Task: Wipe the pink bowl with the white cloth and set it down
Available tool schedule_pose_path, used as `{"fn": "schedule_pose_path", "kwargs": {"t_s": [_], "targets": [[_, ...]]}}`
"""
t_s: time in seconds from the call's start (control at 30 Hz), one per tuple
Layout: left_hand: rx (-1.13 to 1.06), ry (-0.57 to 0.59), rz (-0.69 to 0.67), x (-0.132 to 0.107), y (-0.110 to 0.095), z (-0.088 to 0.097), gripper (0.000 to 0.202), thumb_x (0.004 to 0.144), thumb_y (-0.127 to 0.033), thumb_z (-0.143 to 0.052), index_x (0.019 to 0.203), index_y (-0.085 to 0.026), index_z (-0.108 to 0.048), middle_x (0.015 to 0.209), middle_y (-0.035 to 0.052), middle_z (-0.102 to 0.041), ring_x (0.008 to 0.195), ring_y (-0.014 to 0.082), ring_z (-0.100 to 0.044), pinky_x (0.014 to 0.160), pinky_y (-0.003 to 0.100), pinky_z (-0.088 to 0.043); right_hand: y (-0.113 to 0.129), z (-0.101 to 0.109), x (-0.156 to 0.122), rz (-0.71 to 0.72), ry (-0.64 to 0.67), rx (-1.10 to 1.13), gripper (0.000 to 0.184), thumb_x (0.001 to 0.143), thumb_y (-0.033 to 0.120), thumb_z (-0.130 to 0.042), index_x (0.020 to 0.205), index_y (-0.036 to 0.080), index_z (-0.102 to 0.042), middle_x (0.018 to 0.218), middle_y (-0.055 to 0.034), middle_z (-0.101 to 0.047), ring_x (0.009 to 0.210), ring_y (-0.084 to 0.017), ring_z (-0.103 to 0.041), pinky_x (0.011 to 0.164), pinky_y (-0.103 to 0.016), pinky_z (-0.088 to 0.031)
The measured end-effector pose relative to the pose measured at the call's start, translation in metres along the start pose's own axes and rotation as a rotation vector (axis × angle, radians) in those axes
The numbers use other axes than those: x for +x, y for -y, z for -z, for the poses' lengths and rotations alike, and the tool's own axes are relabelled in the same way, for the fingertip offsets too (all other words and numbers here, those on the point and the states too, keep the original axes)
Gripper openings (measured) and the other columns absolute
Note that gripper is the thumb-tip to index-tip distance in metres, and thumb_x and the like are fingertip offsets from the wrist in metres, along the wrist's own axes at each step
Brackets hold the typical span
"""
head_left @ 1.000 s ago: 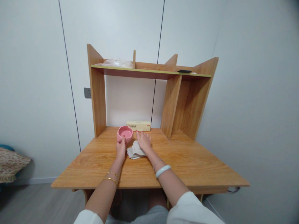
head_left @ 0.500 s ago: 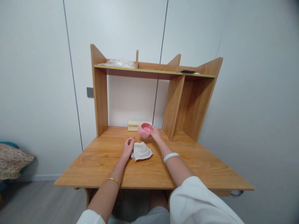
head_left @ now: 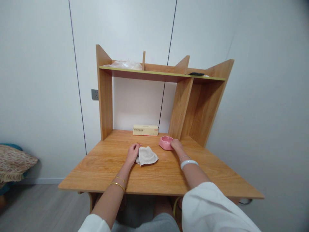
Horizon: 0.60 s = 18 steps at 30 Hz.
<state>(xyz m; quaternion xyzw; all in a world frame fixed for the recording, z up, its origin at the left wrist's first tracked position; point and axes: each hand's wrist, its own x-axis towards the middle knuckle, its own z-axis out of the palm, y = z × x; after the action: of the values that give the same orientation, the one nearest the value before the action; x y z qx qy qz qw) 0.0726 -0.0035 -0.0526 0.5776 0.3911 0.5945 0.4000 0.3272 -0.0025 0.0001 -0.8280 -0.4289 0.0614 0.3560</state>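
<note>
A small pink bowl (head_left: 165,142) rests on the wooden desk (head_left: 108,167), right of centre. My right hand (head_left: 177,145) grips its right rim. A crumpled white cloth (head_left: 147,155) lies in the middle of the desk. My left hand (head_left: 132,152) has its fingers closed on the cloth's left edge. Both wrists wear bangles.
A cream carton (head_left: 145,130) lies at the back of the desk against the wall. The wooden hutch (head_left: 180,108) rises behind, with a plastic bag (head_left: 125,64) and a dark flat object (head_left: 196,73) on its top shelf. A wall socket (head_left: 95,94) is at the left.
My right hand lifted the pink bowl from the left of the cloth and carried it over to the right, setting it on the desk. My left hand shifted from the bowl to the cloth.
</note>
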Motion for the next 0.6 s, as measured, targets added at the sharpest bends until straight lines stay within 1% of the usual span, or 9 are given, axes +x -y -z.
{"fn": "schedule_pose_path", "kwargs": {"t_s": [0.07,0.1,0.17,0.2,0.27,0.33,0.4,0.5,0.6], "targets": [[0.01,0.002,0.006,-0.001,0.0,0.0,0.027,0.073,-0.038,-0.048,0.072,-0.015,-0.063,0.083,0.0072,-0.067,0.082,0.0178,-0.059,0.076,0.027,-0.041,0.008,0.003,-0.007,-0.02,0.008,-0.055,0.039,0.08,0.029,-0.047,0.11,0.004,-0.055,0.095,-0.0243,-0.063,0.091,-0.029,-0.061,0.072,-0.037,-0.043],[0.015,0.003,0.009,-0.001,0.0,0.0,0.028,0.073,-0.038,-0.047,0.071,-0.015,-0.062,0.082,0.0068,-0.067,0.08,0.0175,-0.059,0.075,0.026,-0.041,0.014,0.005,-0.014,0.006,0.001,-0.081,0.042,0.082,0.03,-0.045,0.116,0.006,-0.051,0.096,-0.0232,-0.063,0.092,-0.029,-0.06,0.073,-0.038,-0.042],[0.032,-0.001,0.016,-0.001,0.0,0.0,0.029,0.074,-0.038,-0.044,0.068,-0.016,-0.06,0.076,0.0055,-0.065,0.077,0.0169,-0.058,0.072,0.025,-0.041,0.026,0.006,-0.033,0.147,-0.007,-0.139,0.043,0.084,0.033,-0.041,0.121,0.012,-0.045,0.094,-0.0173,-0.064,0.091,-0.026,-0.059,0.074,-0.035,-0.04],[0.045,-0.006,0.017,-0.001,0.0,0.0,0.03,0.075,-0.039,-0.042,0.065,-0.016,-0.059,0.073,0.0047,-0.064,0.075,0.0166,-0.057,0.071,0.025,-0.041,0.032,0.005,-0.046,0.242,-0.009,-0.141,0.039,0.085,0.034,-0.04,0.119,0.016,-0.047,0.092,-0.0137,-0.065,0.09,-0.024,-0.059,0.075,-0.033,-0.039],[0.07,-0.022,0.013,-0.001,0.0,0.0,0.031,0.076,-0.038,-0.039,0.061,-0.017,-0.056,0.067,0.0032,-0.062,0.072,0.0161,-0.056,0.068,0.025,-0.04,0.04,0.001,-0.075,0.461,0.033,-0.096,0.031,0.086,0.035,-0.037,0.107,0.02,-0.053,0.088,-0.0083,-0.065,0.086,-0.02,-0.059,0.073,-0.029,-0.038],[0.089,-0.037,0.002,-0.002,0.0,0.0,0.032,0.077,-0.038,-0.037,0.059,-0.017,-0.055,0.063,0.002,-0.059,0.068,0.0156,-0.055,0.066,0.025,-0.04,0.043,-0.005,-0.106,0.64,0.077,-0.049,0.028,0.086,0.036,-0.037,0.099,0.019,-0.054,0.088,-0.0068,-0.063,0.082,-0.018,-0.057,0.071,-0.028,-0.038],[0.103,-0.05,-0.006,-0.002,0.001,0.0,0.032,0.077,-0.037,-0.036,0.059,-0.018,-0.054,0.06,0.0008,-0.057,0.064,0.0152,-0.053,0.063,0.025,-0.039,0.042,-0.009,-0.134,0.781,0.054,-0.079,0.024,0.084,0.036,-0.042,0.094,0.019,-0.054,0.089,-0.0071,-0.061,0.085,-0.019,-0.055,0.073,-0.029,-0.037],[0.095,-0.065,0.006,-0.001,0.002,0.0,0.033,0.077,-0.039,-0.035,0.06,-0.018,-0.053,0.057,0.0,-0.054,0.059,0.0147,-0.05,0.06,0.025,-0.039,0.041,-0.015,-0.165,0.951,0.015,-0.203,0.022,0.078,0.034,-0.05,0.093,0.019,-0.053,0.093,-0.0082,-0.058,0.089,-0.022,-0.051,0.077,-0.033,-0.037],[0.058,-0.041,0.025,-0.001,0.001,0.0,0.039,0.078,-0.045,-0.033,0.06,-0.018,-0.054,0.054,0.0,-0.053,0.055,0.0144,-0.049,0.058,0.026,-0.039,0.044,-0.021,-0.179,1.011,-0.014,-0.302,0.032,0.074,0.039,-0.055,0.1,0.02,-0.051,0.1,-0.0106,-0.055,0.094,-0.025,-0.048,0.079,-0.037,-0.037]]}}
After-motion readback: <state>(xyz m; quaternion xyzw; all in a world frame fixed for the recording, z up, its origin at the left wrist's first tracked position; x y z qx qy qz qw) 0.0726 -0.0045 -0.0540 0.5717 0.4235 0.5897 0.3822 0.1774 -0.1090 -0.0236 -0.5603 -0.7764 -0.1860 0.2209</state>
